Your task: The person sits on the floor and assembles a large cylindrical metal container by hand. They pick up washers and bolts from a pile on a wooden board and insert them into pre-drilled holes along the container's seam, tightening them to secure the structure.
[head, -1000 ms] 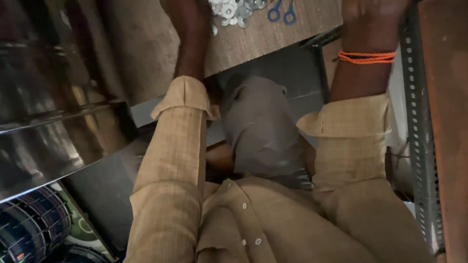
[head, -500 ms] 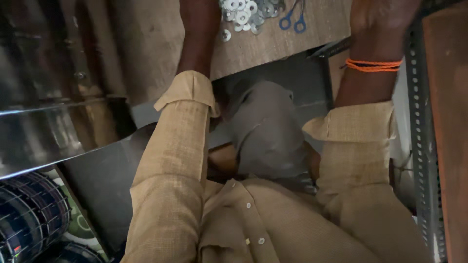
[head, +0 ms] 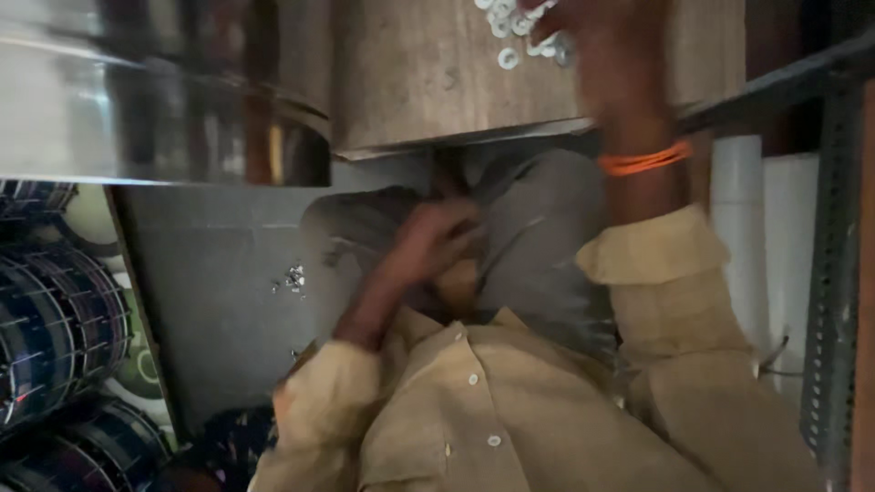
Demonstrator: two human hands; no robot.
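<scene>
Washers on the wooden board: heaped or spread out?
Loosely spread. The washers lie flat in a scatter on the wooden board, single rings visible; the right hand covers part, so the rest cannot be told.

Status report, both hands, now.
Right hand on the washers on the wooden board. Left hand at the lap, blurred. Nothing blocking.

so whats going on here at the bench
A person in a tan shirt looks down at their own lap. The right hand, with an orange band at the wrist, reaches into a pile of metal washers on the wooden bench top. The left hand is curled near the lap, below the bench edge; the blur hides whether it holds anything.
</scene>
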